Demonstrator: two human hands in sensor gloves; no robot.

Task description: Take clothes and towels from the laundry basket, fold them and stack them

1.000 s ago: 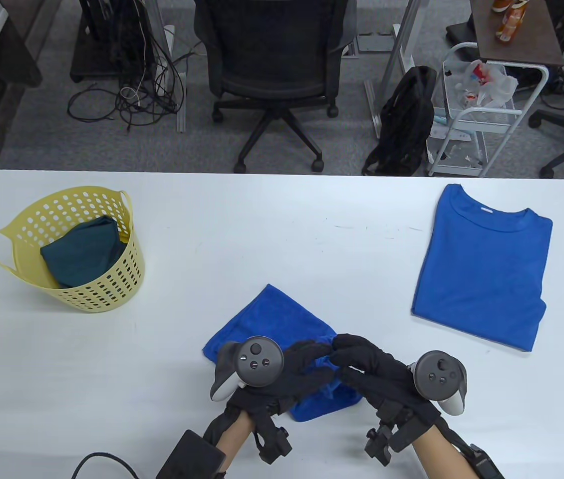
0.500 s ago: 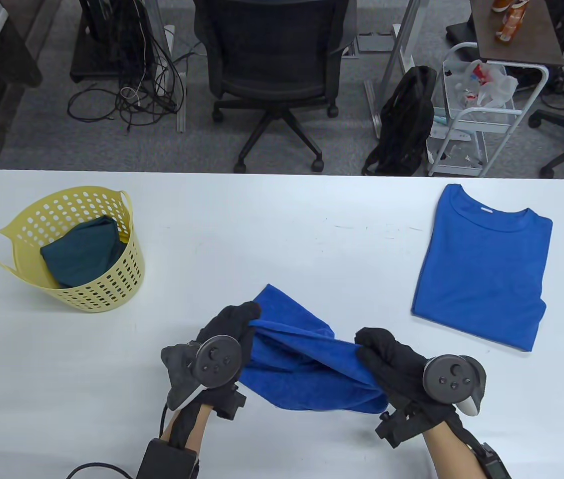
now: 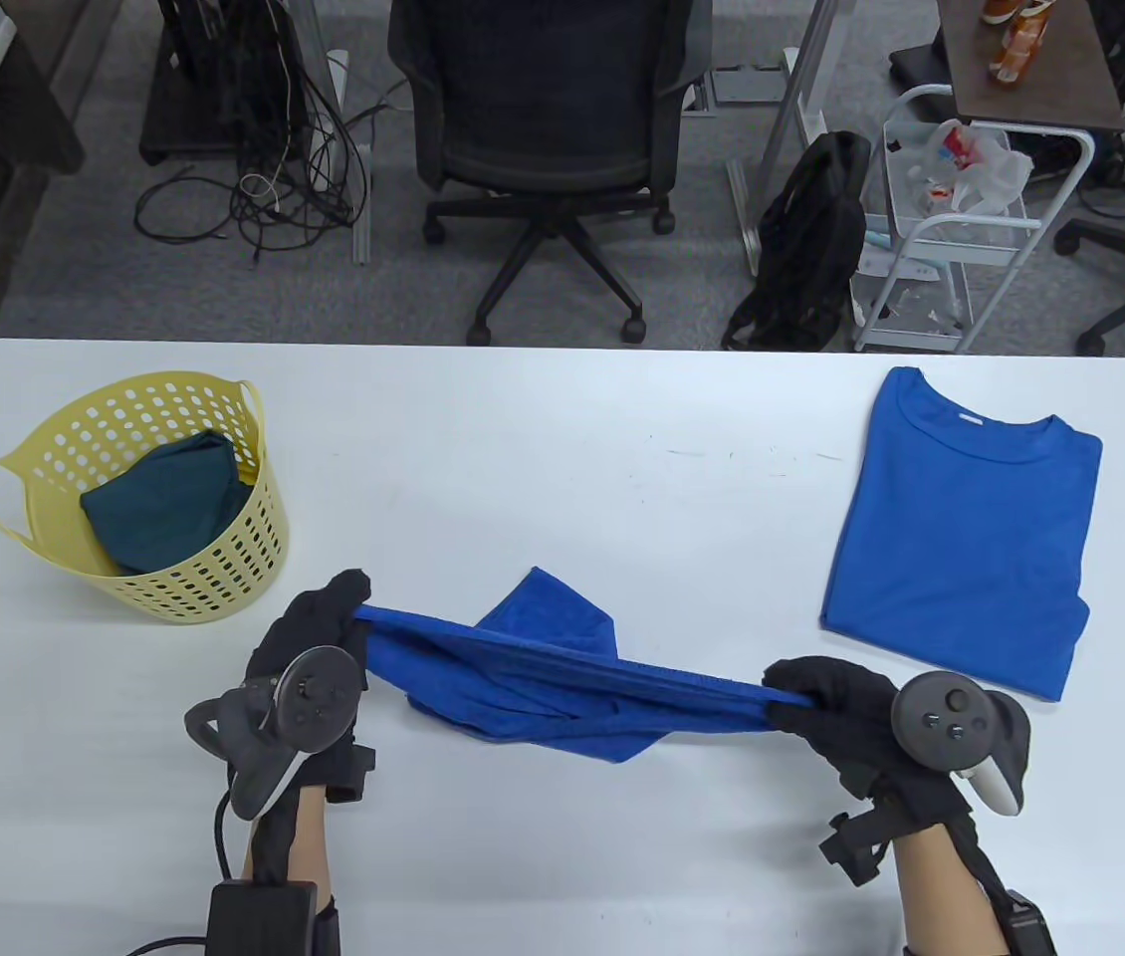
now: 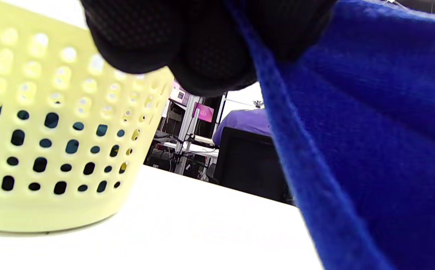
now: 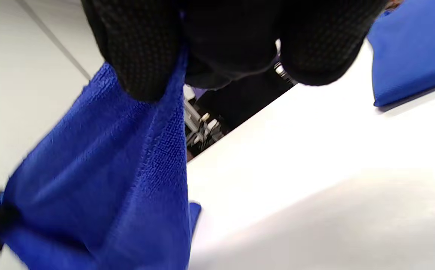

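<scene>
A blue towel (image 3: 543, 677) hangs stretched between my hands above the white table's near middle, its lower part touching the table. My left hand (image 3: 324, 627) pinches its left corner; the towel fills the right of the left wrist view (image 4: 371, 142). My right hand (image 3: 811, 697) pinches its right corner, with the towel at the left of the right wrist view (image 5: 120, 180). A yellow perforated laundry basket (image 3: 214, 578) stands at the left with a dark teal garment (image 3: 164, 503) inside. A folded blue T-shirt (image 3: 966, 538) lies flat at the right.
The white table (image 3: 562, 448) runs the full width; its far edge is near mid-frame. Beyond it stand a black office chair (image 3: 548, 129), a black backpack (image 3: 806, 249) and a white wire cart (image 3: 961, 219). The basket also shows close in the left wrist view (image 4: 52, 131).
My hands have moved apart, left hand leftwards and right hand rightwards, each keeping a corner. The towel, bunched under both hands a second ago, is now lifted and pulled out into a long strip.
</scene>
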